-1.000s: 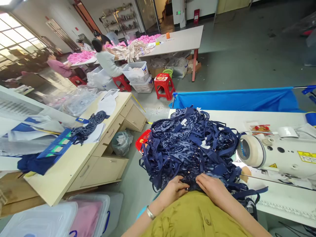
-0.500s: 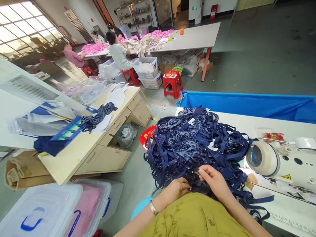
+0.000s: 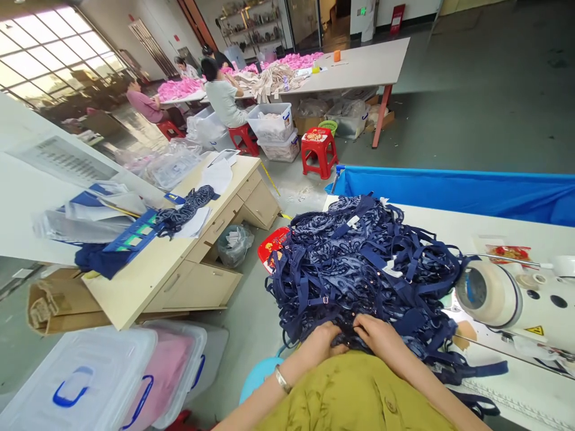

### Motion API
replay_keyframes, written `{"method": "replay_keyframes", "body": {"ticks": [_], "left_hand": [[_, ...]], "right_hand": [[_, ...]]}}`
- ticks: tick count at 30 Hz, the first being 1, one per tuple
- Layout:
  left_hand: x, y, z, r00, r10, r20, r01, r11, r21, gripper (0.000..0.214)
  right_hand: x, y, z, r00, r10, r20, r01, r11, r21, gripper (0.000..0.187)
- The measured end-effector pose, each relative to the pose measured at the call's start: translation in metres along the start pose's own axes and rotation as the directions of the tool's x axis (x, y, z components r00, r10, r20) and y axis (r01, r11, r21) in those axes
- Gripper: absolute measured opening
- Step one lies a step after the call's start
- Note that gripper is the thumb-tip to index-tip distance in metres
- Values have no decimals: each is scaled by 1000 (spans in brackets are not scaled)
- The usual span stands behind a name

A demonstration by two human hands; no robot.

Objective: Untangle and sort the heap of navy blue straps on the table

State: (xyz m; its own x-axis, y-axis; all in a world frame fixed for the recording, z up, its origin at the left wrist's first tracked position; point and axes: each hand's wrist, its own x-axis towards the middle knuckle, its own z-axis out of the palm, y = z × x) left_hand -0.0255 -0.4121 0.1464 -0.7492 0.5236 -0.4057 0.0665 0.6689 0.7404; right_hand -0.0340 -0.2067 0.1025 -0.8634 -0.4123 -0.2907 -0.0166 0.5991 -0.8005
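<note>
A big heap of navy patterned bras with straps, small metal rings and white labels lies before me on the white sewing table. At the heap's near edge, close to my body, my left hand has its fingers curled on dark navy fabric. Just to its right, my right hand pinches the same dark fabric, thumb and fingers pressed together. Which piece of the bra they grip is partly hidden by the fingers and the heap.
A white sewing machine stands right of the heap, with a blue cloth trough along the far edge. To the left are a cream desk and lidded plastic bins. Several people sit at a far table; a red stool stands nearer.
My right hand has come down and in from slightly above the fabric, closer to my left hand. The whole view has shifted a little, so the scene sits further right.
</note>
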Motion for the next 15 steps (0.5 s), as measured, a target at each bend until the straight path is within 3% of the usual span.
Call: {"method": "replay_keyframes", "body": {"ticks": [2, 5, 10, 15], "left_hand": [[1, -1, 1, 1000, 23, 17, -24, 999, 37, 8], [1, -4, 5, 1000, 18, 22, -21, 993, 117, 17], [1, -5, 6, 999, 40, 11, -41, 976, 214, 21], [4, 0, 2, 995, 96, -1, -87, 913, 398, 18]], "right_hand": [[4, -8, 0, 1000, 9, -10, -8, 999, 44, 15], [8, -16, 0, 1000, 22, -15, -19, 984, 179, 17], [13, -12, -5, 986, 111, -121, -37, 869, 493, 41], [10, 2, -8, 973, 156, -169, -55, 871, 488, 38]]}}
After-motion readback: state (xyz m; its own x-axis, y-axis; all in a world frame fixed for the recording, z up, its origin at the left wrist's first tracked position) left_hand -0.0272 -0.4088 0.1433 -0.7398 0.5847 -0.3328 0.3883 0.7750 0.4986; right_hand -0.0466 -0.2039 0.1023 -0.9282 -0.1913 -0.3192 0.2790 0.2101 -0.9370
